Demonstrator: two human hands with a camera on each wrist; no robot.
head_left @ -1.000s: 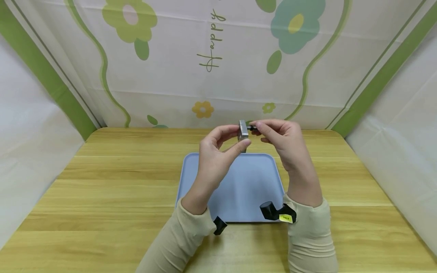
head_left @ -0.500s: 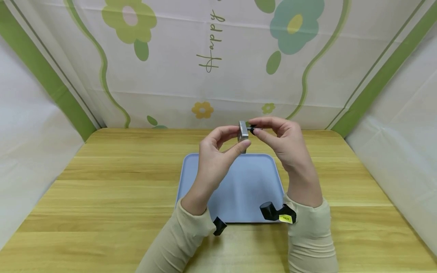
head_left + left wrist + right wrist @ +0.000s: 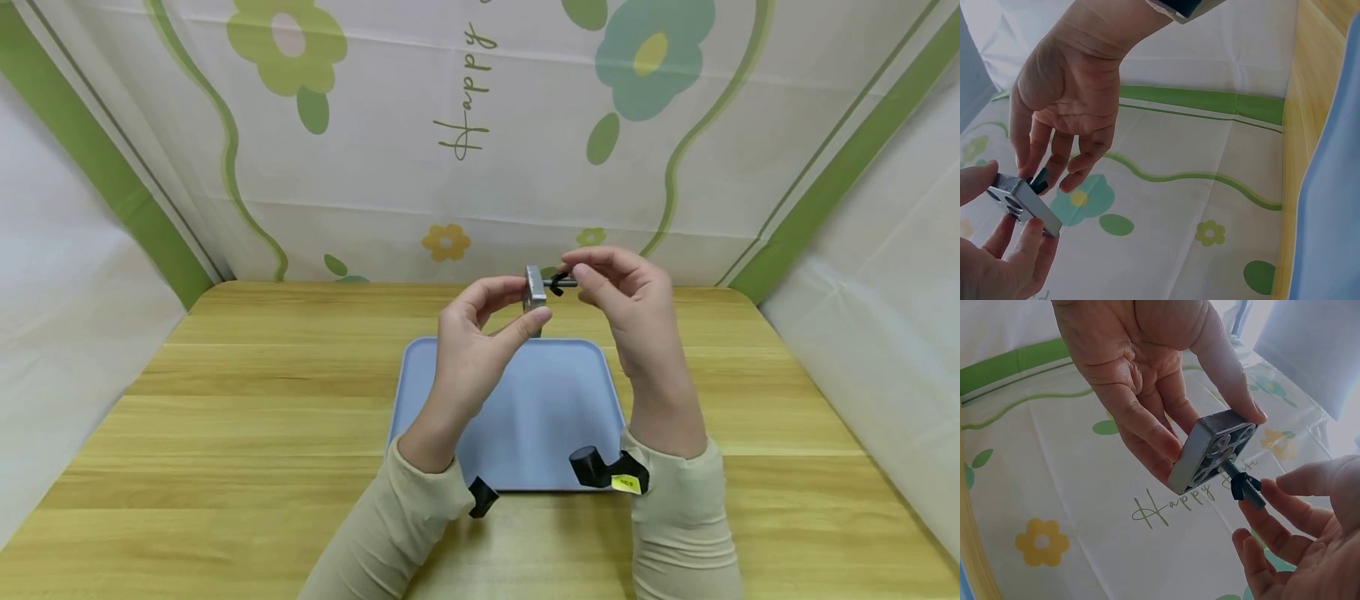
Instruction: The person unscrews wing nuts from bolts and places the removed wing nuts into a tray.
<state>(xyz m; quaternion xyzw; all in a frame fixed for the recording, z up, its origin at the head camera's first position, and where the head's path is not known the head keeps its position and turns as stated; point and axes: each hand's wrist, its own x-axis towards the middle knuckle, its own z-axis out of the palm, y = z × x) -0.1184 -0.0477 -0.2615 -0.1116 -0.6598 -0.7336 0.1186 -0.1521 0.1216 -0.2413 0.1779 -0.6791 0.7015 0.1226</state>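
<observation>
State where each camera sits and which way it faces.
Head: worn there, facing forward and down over the blue tray; left-hand grip, right-hand grip and sleeves show.
Left wrist: worn there, facing the metal block; both grips show.
Right wrist: worn there, facing the bolt; both grips show.
Both wrist views share the metal block and printed backdrop.

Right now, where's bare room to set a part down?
Free: blue tray, visible floor inside its rim; tabletop left of left sleeve and right of right sleeve. Crowded: the raised cluster of left hand, metal block, bolt, wing nut and right hand.
</observation>
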